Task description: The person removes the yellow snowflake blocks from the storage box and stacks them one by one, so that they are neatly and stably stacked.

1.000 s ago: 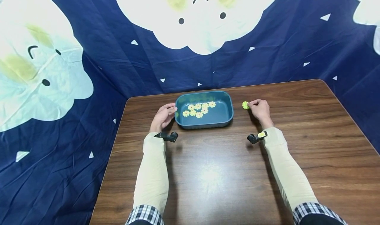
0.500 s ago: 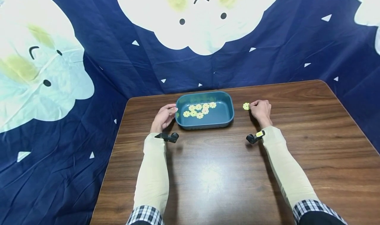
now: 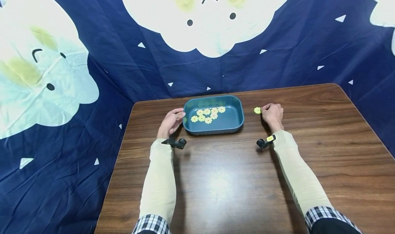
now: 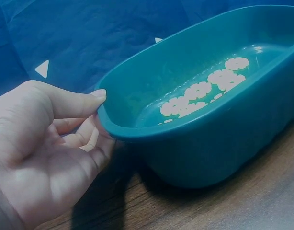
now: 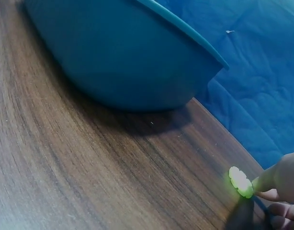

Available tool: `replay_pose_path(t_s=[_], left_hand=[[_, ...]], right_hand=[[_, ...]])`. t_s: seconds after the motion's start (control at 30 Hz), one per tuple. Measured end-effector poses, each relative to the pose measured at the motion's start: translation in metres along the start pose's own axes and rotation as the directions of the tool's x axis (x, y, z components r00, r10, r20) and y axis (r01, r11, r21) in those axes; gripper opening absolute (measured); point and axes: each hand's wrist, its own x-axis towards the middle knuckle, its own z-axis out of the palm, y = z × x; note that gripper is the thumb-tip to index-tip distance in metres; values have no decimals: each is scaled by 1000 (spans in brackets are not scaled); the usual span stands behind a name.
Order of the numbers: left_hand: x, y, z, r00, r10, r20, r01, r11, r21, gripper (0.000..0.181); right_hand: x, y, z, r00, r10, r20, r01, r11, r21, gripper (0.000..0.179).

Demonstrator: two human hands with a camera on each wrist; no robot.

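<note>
A deep blue-green plastic basin [image 3: 216, 130] stands at the back of the table. Its rim [image 4: 159, 133] is pinched at the left end by my left hand [image 3: 171, 121], thumb on top and fingers beneath. Several pale yellow flower-shaped pieces [image 3: 207, 111] lie together on the basin floor, mostly in its left half. To the right of the basin, my right hand [image 3: 273, 114] pinches another yellow-green flower piece [image 5: 241, 182] by its edge, a little above the table. Beside this piece in the right wrist view shows a thin dark blue strip [image 5: 260, 204], partly hidden by the fingers.
The brown wood-grain table [image 3: 216, 165] has its back edge close behind the basin. A dark blue cloth [image 3: 240, 69] with white cloud faces hangs behind and to the left. A small black camera sits on each wrist.
My right hand has edged slightly to the right with the flower piece, which is tilted a little differently. The left hand keeps its grip, and the basin with its pieces stays put.
</note>
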Motion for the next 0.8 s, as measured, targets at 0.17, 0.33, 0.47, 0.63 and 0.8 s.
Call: replay_pose_path(t_s=[0.17, 0.33, 0.47, 0.63, 0.8], left_hand=[[0, 1, 1, 1000, -4, -3, 4, 1000, 19, 30], [0, 0, 0, 1000, -5, -8, 5, 1000, 23, 25], [0, 0, -1, 1000, -9, -8, 9, 1000, 25, 23], [-1, 0, -2, 1000, -2, -6, 2, 1000, 14, 24], [0, 0, -2, 1000, -2, 0, 2, 1000, 19, 27]], right_hand=[[0, 0, 1, 999, -26, 31, 27, 999, -32, 36], [-2, -2, 2, 994, -54, 99, 61, 996, -64, 44], [-3, -2, 3, 993, -60, 98, 67, 995, -72, 42], [-4, -2, 4, 993, -67, 96, 74, 994, -76, 40], [-3, -2, 4, 993, -72, 90, 80, 994, -79, 39]])
